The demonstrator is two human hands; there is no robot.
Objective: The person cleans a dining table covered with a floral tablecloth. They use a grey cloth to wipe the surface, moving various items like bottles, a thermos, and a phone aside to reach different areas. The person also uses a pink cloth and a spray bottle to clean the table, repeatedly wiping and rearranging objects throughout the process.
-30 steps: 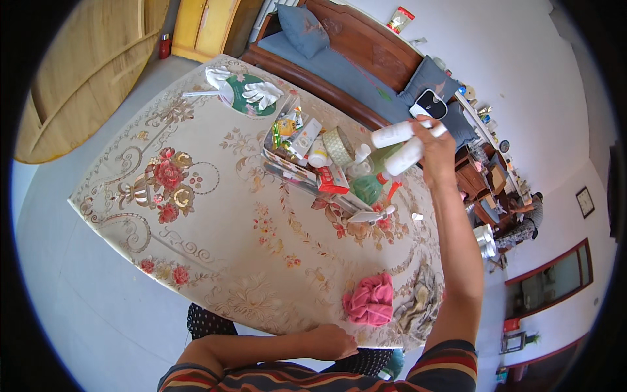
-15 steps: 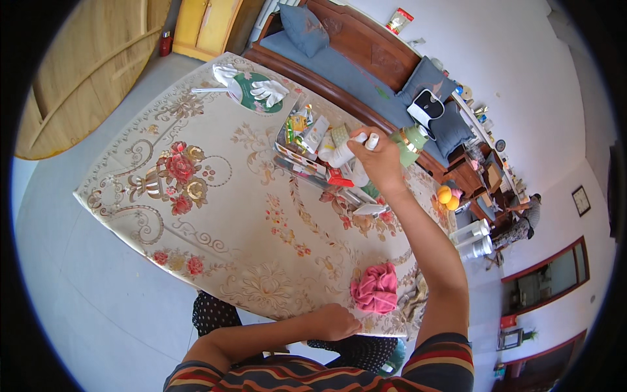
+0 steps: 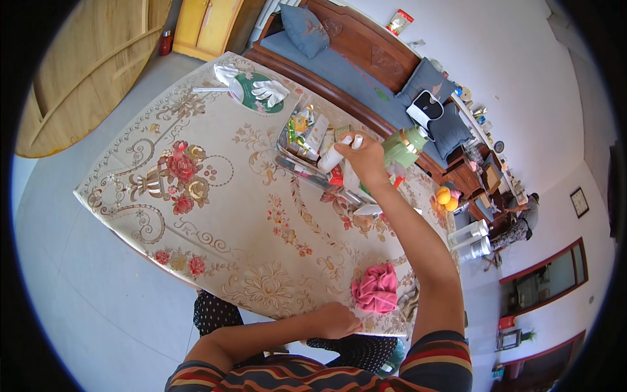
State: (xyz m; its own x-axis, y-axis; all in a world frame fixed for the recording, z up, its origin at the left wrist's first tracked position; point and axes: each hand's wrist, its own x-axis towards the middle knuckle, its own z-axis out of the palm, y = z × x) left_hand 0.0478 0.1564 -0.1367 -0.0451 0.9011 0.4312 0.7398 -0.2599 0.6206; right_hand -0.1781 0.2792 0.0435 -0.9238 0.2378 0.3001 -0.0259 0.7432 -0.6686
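My right hand [image 3: 366, 160] is stretched over a clear box [image 3: 302, 164] packed with small packets and cartons. Its fingers are closed around two white bottles. One white bottle [image 3: 331, 158] leans toward the box's contents; the other white bottle [image 3: 351, 176] is partly covered by the hand. Below them a small red carton [image 3: 336, 175] shows in the box. My left hand [image 3: 336, 321] rests at the near table edge with fingers curled in; whatever is inside them, if anything, is hidden. A crumpled pink cloth [image 3: 375, 289] lies just to its right.
A flowered cloth covers the table [image 3: 248, 222]. A green jug [image 3: 405, 145] stands right of the box. White gloves [image 3: 269, 91] and a green hand fan [image 3: 247, 98] lie at the far left. Clear containers [image 3: 471, 236] stand on the right; another person [image 3: 519, 222] is behind.
My right hand has moved slightly left and nearer, carrying the white bottles lower over the box. My left hand stays in place.
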